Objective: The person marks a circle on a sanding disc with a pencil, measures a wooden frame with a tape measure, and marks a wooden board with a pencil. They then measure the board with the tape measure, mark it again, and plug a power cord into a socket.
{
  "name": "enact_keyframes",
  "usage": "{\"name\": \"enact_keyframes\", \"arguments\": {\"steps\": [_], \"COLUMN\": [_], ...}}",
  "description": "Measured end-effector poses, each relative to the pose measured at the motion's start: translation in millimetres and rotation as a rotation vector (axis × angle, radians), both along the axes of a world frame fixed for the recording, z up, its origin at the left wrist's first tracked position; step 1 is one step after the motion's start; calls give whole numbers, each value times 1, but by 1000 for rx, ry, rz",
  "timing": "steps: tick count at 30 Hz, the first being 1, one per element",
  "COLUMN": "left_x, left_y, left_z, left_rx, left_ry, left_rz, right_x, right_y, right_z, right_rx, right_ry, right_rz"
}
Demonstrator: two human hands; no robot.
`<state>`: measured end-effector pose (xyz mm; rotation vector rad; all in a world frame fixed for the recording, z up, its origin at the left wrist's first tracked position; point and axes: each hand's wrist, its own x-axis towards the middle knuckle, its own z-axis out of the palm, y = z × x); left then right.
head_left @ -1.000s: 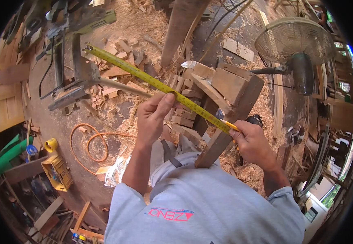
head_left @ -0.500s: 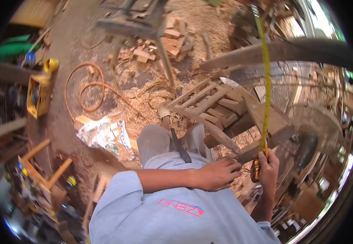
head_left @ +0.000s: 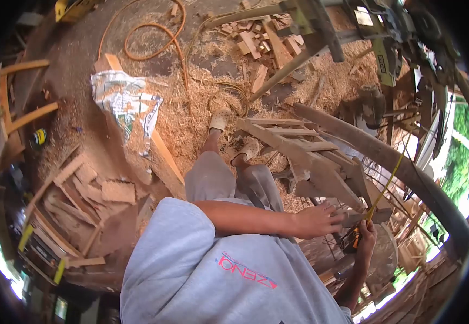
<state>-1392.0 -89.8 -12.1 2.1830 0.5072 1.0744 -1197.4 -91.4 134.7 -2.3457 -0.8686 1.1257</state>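
The tape measure (head_left: pixel 350 241) is in my right hand (head_left: pixel 367 236), low on the right side of my view. My fingers are closed around it, and its yellow blade (head_left: pixel 389 181) is pulled out and goes upward, away from my body, with a slant to the right. My left arm crosses in front of my shirt (head_left: pixel 245 264), and my left hand (head_left: pixel 319 220) is open, the fingers a little spread and pointing to my right hand. The two hands are near each other but apart. The left fingers are close to the end of a piece of wood; I cannot tell if they touch it.

Just beyond my hands there is a slatted wooden frame (head_left: pixel 291 148), which lies at a slant. A long dark beam (head_left: pixel 364 143) passes on its right side, and it runs down to the right edge.

Straight ahead I see my two feet in light sandals (head_left: pixel 219 119), standing among wood shavings (head_left: pixel 191 137). Farther away are a pile of small wood blocks (head_left: pixel 250 43) and, to the left of it, an orange hose (head_left: pixel 132 51) lying in loops. A white printed sheet (head_left: pixel 118 89) is crumpled on the left of my feet. Nearer, at the lower left, several wood offcuts (head_left: pixel 118 191) lie together.
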Motion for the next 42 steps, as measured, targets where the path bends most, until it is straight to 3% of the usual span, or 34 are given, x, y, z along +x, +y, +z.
{"name": "enact_keyframes", "arguments": {"steps": [2, 8, 14, 18, 21, 24, 26, 29, 30, 33, 34, 35, 37, 38, 40, 42], "left_x": [-2, -8, -7, 1, 3, 8, 10, 6, 10, 17, 12, 6, -5, -8, 0, 6], "left_y": [9, 47, 47, 37, 32, 30, 25, 16, 14, 11, 10, 10, 8, 8, 10, 16], "left_z": [7, 13, 3, 0, 5, 5, 4, 8, 5, -1, 0, 2, 1, 0, -5, -6], "left_rx": [-167, -234, -499, -451, -401, -441, -537, -495, -495, -485, -780, -1071, -1048, -1031, -955, -1119], "left_ry": [80, 49, -242, -192, -155, -151, -195, -158, -157, -309, -559, -814, -846, -873, -896, -1163], "left_rz": [-80, 39, -22, -23, -7, -71, -81, -9, -1, 134, 101, 60, 72, 79, 91, -84], "right_x": [-1, 3, 3, 17, 31, 1, -5, -28, -37, -58, -66, -74, -79, -76, -67, -71], "right_y": [16, 61, 64, 56, 55, 64, 69, 71, 70, 62, 62, 63, 64, 66, 71, 73], "right_z": [3, 1, 3, 14, 28, 52, 59, 67, 66, 60, 61, 65, 69, 67, 62, 62], "right_rx": [2, 12, -12, -3, 188, 293, 309, 34, 33, -241, -237, -260, -191, -190, -78, -81], "right_ry": [24, 47, 98, 254, 544, 520, 491, 396, 400, 5, 4, -254, -740, -744, -1023, -1067], "right_rz": [8, 111, 214, 169, 172, 141, 198, 548, 555, 844, 852, 981, 1261, 1275, 1390, 1441]}}
